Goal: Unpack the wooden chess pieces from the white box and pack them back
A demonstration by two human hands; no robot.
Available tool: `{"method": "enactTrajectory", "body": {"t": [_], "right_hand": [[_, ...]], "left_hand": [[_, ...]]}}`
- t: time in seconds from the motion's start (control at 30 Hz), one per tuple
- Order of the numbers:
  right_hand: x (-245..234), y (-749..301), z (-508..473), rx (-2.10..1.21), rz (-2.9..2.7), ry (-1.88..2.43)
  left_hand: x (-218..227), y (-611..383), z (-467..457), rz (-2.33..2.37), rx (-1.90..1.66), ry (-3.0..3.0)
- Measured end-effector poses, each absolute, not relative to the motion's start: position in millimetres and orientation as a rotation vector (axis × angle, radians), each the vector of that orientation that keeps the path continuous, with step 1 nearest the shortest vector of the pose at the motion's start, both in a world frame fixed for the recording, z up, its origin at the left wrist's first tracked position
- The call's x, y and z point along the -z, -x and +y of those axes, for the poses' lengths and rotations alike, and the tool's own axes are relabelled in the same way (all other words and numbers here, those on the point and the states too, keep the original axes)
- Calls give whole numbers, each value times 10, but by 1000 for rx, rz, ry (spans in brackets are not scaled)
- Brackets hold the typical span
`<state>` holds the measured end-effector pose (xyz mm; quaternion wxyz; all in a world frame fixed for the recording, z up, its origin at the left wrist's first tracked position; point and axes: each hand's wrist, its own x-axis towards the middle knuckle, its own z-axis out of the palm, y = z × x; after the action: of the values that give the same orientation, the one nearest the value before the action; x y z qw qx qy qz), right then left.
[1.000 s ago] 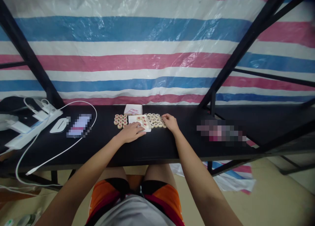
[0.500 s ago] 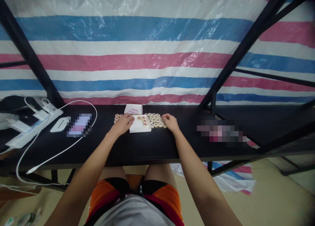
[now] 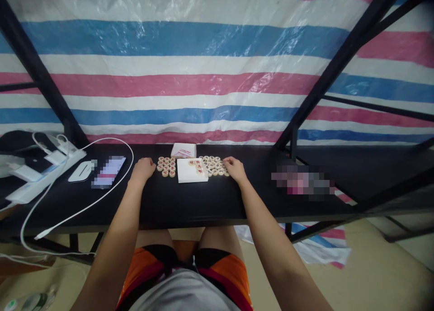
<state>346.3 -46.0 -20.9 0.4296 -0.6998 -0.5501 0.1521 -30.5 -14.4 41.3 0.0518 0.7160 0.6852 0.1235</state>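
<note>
My left hand (image 3: pixel 144 169) rests on the black table just left of a block of round xiangqi pieces with red characters (image 3: pixel 166 166). Its fingers are loosely bent, and nothing shows in them. My right hand (image 3: pixel 234 168) has its fingertips against the right edge of a second block of xiangqi pieces, with dark characters (image 3: pixel 216 166). Its fingers are loosely bent too, partly hidden behind the hand. Between the two blocks lies a shallow white box (image 3: pixel 186 171); several red-character pieces (image 3: pixel 199 166) lie in its right part.
Behind the pieces sits another white box part (image 3: pixel 184 150) with reddish print. Leftward are a blurred phone (image 3: pixel 109 171), a white oval device (image 3: pixel 81 171), a power strip (image 3: pixel 44 177) and a looping white cable (image 3: pixel 77 211). A blurred item (image 3: pixel 303 182) lies rightward.
My left hand has moved left from the white box to the outer side of the red-character pieces, uncovering them and the box's left part. My right hand stays in place.
</note>
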Motion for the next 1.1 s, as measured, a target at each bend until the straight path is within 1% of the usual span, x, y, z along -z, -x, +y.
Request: {"method": "enactTrajectory", "body": {"t": [0.43, 0.63, 1.1], "right_hand": [[218, -3467, -449, -360, -1373, 1728], [203, -3458, -455, -364, -1374, 1727], [245, -3482, -426, -357, -1379, 1735]], "left_hand": [[-518, 250, -234, 1960, -442, -2002], [-480, 250, -219, 1825, -497, -1946], [-464, 199, -228, 1709, -524, -1882]]}}
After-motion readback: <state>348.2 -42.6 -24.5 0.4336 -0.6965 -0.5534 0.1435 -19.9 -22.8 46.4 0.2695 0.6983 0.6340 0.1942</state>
